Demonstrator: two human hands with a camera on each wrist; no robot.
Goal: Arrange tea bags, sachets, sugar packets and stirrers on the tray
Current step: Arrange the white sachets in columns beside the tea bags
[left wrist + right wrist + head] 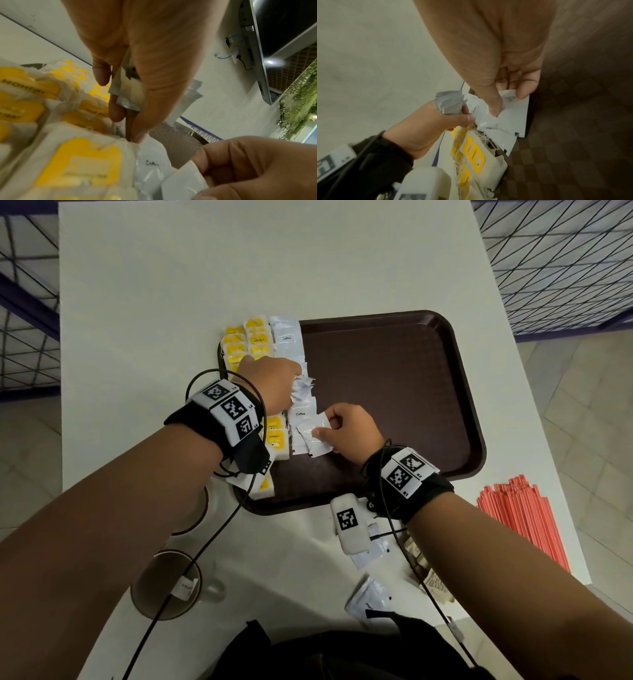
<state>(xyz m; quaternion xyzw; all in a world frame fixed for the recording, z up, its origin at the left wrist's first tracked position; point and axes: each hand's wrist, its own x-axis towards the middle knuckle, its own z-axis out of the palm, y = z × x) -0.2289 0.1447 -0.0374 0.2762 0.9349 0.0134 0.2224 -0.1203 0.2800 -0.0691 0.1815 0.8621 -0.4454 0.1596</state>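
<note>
A dark brown tray (394, 392) lies on the white table. Yellow-labelled tea bags (245, 340) run in rows along its left edge, with a column of white coffee sachets (287, 337) beside them. My left hand (270, 385) hovers over that column and grips a bunch of white sachets (449, 104) in its curled fingers; the bunch (127, 93) also shows in the left wrist view. My right hand (346, 429) pinches one white sachet (313, 428) between thumb and fingers, low over the sachet column's near end. Red stirrers (524, 522) lie on the table to the right.
Two brown-rimmed cups (168, 583) stand on the table near its front left. Loose white sachets (368, 597) and brown packets (435, 583) lie under my right forearm. The table's right edge runs just past the stirrers. The tray's right half (428, 422) is bare.
</note>
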